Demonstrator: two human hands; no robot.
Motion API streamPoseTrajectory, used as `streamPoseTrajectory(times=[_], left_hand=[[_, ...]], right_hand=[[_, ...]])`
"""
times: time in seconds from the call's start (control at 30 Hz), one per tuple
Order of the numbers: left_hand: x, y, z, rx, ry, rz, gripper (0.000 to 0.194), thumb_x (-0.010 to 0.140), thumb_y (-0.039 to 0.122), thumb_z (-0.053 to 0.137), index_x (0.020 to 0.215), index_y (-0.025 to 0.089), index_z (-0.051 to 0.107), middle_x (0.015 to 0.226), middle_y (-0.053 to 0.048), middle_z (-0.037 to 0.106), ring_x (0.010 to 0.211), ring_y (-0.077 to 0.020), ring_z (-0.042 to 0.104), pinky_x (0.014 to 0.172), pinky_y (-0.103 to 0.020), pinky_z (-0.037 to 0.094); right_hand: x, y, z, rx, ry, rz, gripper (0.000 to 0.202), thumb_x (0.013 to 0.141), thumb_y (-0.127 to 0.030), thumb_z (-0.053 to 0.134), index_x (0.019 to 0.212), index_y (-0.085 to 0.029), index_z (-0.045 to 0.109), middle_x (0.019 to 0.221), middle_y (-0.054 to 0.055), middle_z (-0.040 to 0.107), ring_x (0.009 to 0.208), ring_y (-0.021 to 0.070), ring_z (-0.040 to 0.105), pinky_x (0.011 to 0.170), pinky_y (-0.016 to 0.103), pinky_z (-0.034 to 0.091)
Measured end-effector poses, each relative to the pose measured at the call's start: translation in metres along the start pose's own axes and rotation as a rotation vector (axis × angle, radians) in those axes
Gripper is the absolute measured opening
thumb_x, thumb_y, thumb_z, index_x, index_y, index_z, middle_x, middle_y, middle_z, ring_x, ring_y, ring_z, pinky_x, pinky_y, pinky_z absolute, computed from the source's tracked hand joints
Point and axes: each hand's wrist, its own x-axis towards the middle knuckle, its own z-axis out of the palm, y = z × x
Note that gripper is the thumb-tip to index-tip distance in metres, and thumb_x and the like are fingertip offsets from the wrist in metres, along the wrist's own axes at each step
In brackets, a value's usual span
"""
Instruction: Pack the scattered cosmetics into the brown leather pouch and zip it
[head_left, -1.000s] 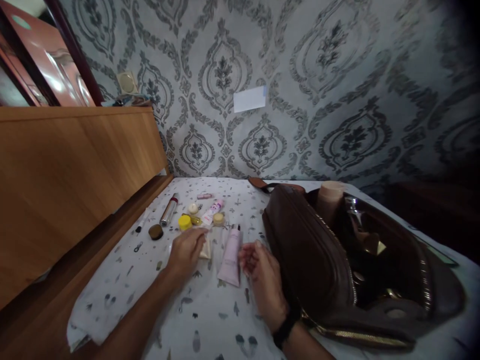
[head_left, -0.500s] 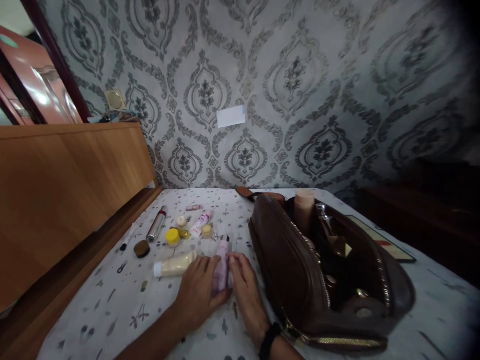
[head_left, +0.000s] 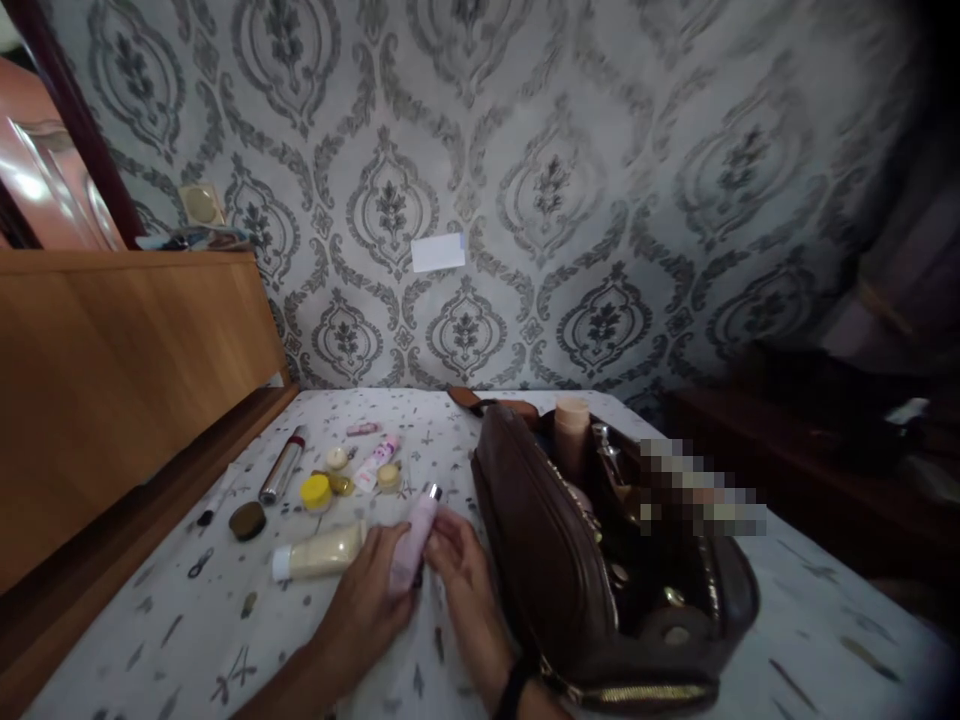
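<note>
A pale pink tube with a silvery cap [head_left: 414, 545] is held at a slant just over the sheet, cap end away from me. My left hand [head_left: 367, 585] is closed around its lower left side. On its right side, the bent fingers of my right hand [head_left: 463, 570] press against it; a black band circles that wrist. Beside my left hand lies a cream-coloured tube with a white cap [head_left: 319, 555], partly covered by the fingers. Close to my right hand stands an open brown leather bag [head_left: 551, 540], with a beige-capped bottle [head_left: 572, 435] upright inside.
Further left lie a yellow-lidded jar [head_left: 316, 491], a brown round lid [head_left: 247, 520], a silver cylinder [head_left: 283, 465], a pink-and-white tube [head_left: 377, 463] and small cream-coloured pots [head_left: 388, 477]. A wooden panel [head_left: 135, 400] borders the left side. The patterned wall [head_left: 465, 200] rises behind.
The pink tube has tilted and come up a little from the sheet between my hands. My right fingers have curled in closer to it. The whole view has shifted slightly.
</note>
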Motion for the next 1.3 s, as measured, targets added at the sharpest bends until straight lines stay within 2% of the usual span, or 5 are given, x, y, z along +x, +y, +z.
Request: streamPoseTrajectory(times=[0.23,0.53,0.77,1.1,1.3], left_hand=[[0.003,0.012,-0.012,-0.257,-0.018,-0.208,0.067,0.077,0.020,0.060,0.139,0.019,0.036,0.129,-0.013,0.054,0.119,-0.0282,0.053,0.104,-0.047,0.043],[0.011,0.017,-0.025,-0.748,-0.151,-0.257,0.063,0.077,0.040,0.072,0.133,0.019,0.053,0.119,-0.010,0.065,0.105,-0.0257,0.062,0.090,-0.036,0.049],[0.005,0.010,-0.040,-0.999,-0.212,-0.386,0.064,0.066,0.053,0.081,0.120,0.022,0.066,0.090,-0.006,0.067,0.065,-0.0140,0.058,0.055,-0.022,0.050],[0.019,0.031,-0.039,-1.061,-0.534,-0.295,0.054,0.064,0.060,0.080,0.093,0.016,0.070,0.065,-0.002,0.061,0.049,-0.0082,0.051,0.044,-0.016,0.044],[0.030,0.054,-0.023,-1.013,-0.519,-0.314,0.054,0.060,0.063,0.081,0.082,0.016,0.071,0.062,-0.001,0.060,0.046,-0.0076,0.048,0.041,-0.016,0.042]], right_hand=[[0.003,0.002,0.006,0.256,0.030,0.142,0.056,0.063,-0.040,0.084,0.113,-0.023,0.064,0.113,0.008,0.068,0.103,0.0226,0.063,0.082,0.033,0.052],[-0.006,-0.016,0.014,0.124,-0.109,0.058,0.042,0.076,-0.052,0.072,0.105,-0.022,0.065,0.093,0.002,0.066,0.077,0.0158,0.058,0.061,0.024,0.045],[-0.025,-0.055,0.018,-0.030,-0.242,-0.101,0.040,0.078,-0.057,0.068,0.091,-0.020,0.064,0.078,0.000,0.057,0.071,0.0147,0.052,0.061,0.024,0.043],[-0.062,-0.102,-0.017,-0.084,-0.441,-0.223,0.036,0.087,-0.046,0.066,0.113,-0.022,0.059,0.084,-0.001,0.054,0.070,0.0107,0.048,0.062,0.022,0.040],[-0.074,-0.108,-0.038,-0.070,-0.378,-0.252,0.032,0.086,-0.046,0.066,0.105,-0.020,0.059,0.082,-0.001,0.051,0.068,0.0101,0.045,0.061,0.021,0.040]])
